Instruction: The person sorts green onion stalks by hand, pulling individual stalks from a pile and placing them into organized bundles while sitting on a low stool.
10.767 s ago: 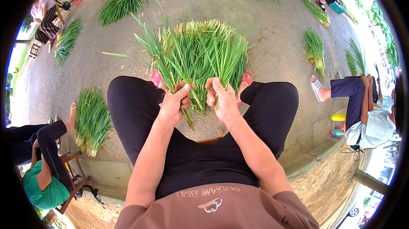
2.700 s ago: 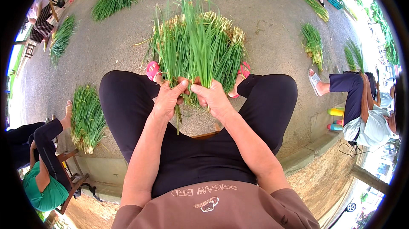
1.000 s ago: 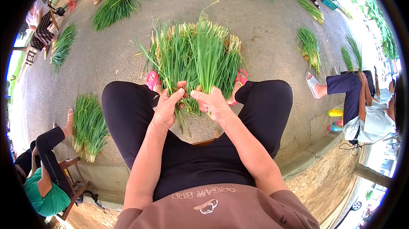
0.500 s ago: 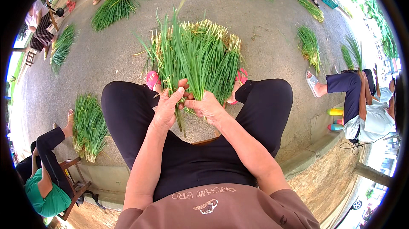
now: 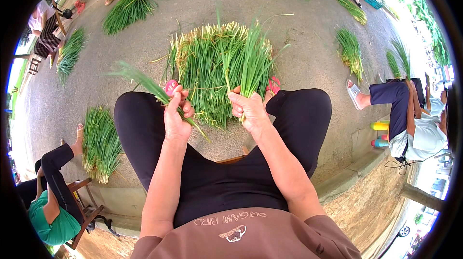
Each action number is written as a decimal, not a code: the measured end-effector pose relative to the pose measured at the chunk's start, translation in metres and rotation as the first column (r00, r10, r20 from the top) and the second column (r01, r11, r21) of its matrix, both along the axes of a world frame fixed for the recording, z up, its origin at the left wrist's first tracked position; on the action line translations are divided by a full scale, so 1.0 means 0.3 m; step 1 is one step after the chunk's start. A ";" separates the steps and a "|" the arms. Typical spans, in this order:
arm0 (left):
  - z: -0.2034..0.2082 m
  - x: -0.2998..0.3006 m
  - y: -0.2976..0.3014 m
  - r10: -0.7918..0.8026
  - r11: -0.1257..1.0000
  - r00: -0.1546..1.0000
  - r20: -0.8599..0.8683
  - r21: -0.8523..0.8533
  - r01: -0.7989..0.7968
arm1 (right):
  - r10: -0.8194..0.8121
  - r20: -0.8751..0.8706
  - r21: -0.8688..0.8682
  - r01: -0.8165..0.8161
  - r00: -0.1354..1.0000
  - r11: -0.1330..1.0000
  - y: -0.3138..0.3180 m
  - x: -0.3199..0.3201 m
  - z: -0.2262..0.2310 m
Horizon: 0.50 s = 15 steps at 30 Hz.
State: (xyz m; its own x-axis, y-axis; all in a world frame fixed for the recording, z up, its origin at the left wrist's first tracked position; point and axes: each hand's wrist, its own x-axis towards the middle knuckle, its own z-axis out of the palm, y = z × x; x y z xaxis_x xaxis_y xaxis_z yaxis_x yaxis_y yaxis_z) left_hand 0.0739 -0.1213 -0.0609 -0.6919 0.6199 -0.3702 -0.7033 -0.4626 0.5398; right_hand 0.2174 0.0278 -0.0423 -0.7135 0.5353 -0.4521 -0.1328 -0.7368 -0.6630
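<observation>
My left hand (image 5: 176, 120) is closed round a small bunch of chives (image 5: 148, 83), tilted so the leaves point to the far left and the stalk ends poke out below my fingers. A fuller bunch of chives (image 5: 254, 68) stands upright in my closed right hand (image 5: 251, 113). Between right thumb and finger I also pinch a pale-stemmed stalk (image 5: 227, 71), apart from that bunch. A thin pale strand (image 5: 210, 88) stretches across the gap between my hands. Beneath them lies a big heap of chives (image 5: 202, 66) on the ground, pale ends outward at its far edge.
More chives (image 5: 102, 146) lie on the pavement at left, with further piles (image 5: 129, 11) farther off and others (image 5: 349, 53) at right. A person in green (image 5: 54, 216) sits at lower left. Another person (image 5: 418, 131) at right holds upright leaves. My knees flank the heap.
My hands have moved apart. The left has swung left with its small bunch, now tilted outward; the right has shifted right with the larger bunch, and the thin strand now shows between them.
</observation>
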 end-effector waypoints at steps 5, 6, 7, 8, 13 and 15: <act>0.051 0.056 0.033 -0.176 0.965 0.984 -0.020 -0.203 0.169 | 0.075 0.029 0.017 -0.076 0.997 0.997 -0.036 -0.005 -0.001; 0.060 0.066 0.038 -0.202 0.958 0.979 -0.042 -0.215 0.188 | 0.087 0.051 0.023 -0.088 0.995 0.996 -0.046 -0.006 0.000; 0.063 0.073 0.041 -0.227 0.951 0.972 -0.064 -0.228 0.207 | 0.102 0.069 0.042 -0.105 0.992 0.994 -0.055 -0.007 0.000; 0.063 0.075 0.041 -0.234 0.949 0.969 -0.075 -0.234 0.211 | 0.118 0.087 0.061 -0.124 0.989 0.990 -0.063 -0.008 0.001; 0.046 0.075 0.034 -0.252 0.939 0.958 -0.136 -0.274 0.208 | 0.162 0.115 0.130 -0.176 0.980 0.976 -0.096 -0.015 0.005; 0.035 0.078 0.035 -0.239 0.934 0.961 -0.141 -0.302 0.188 | 0.175 0.132 0.154 -0.194 0.976 0.969 -0.105 -0.017 -0.012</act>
